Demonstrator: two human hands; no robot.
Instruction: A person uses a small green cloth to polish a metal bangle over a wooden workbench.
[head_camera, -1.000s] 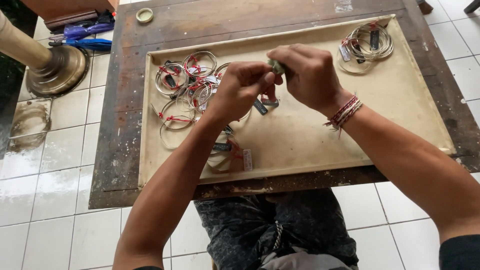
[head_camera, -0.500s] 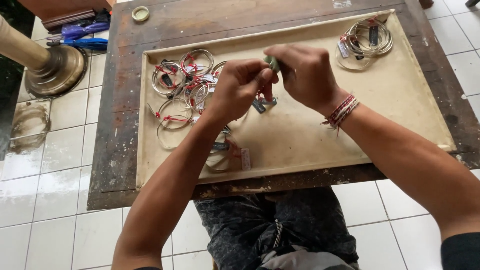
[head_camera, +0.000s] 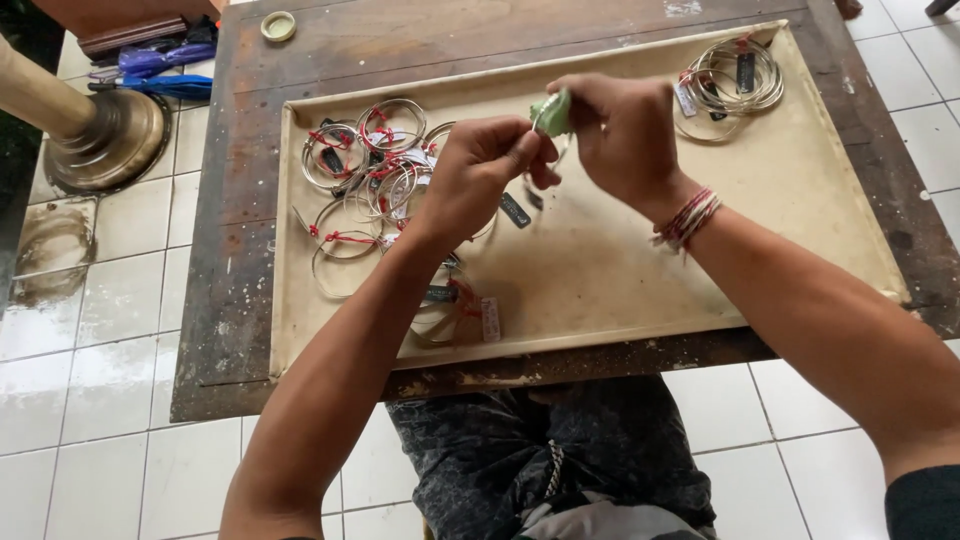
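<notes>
The dark, worn wooden table (head_camera: 250, 250) fills most of the frame, standing on a floor of white tiles (head_camera: 90, 400). On it lies a wide cream tray (head_camera: 620, 290) with a low rim, reaching from centre left to the right edge. My knees in dark patterned trousers (head_camera: 560, 450) show at the bottom centre, under the table's near edge.

At the upper left of the frame stands a brass lamp base (head_camera: 105, 140) on the tiles, with a blue and purple bundle (head_camera: 160, 75) just above it. A small round lid (head_camera: 278, 26) sits on the table near the top edge, left of centre.

My two forearms rise from the bottom corners and meet over the upper middle of the tray. My right hand (head_camera: 625, 135), with red and white string bracelets (head_camera: 685, 218) at the wrist, is closed around a small pale green piece (head_camera: 552, 112), pinched at my fingertips. My left hand (head_camera: 475, 175) is curled too, its fingers gripping a thin metal bangle (head_camera: 545, 165), held right against the green piece; how much of the bangle my hands hide I cannot tell.

A heap of silver bangles (head_camera: 370, 175) tied with red thread and small dark tags lies in the left part of the tray. A second smaller stack of bangles (head_camera: 730, 85) rests in the tray's upper right corner. A few tagged ones (head_camera: 455, 305) lie beneath my left forearm.
</notes>
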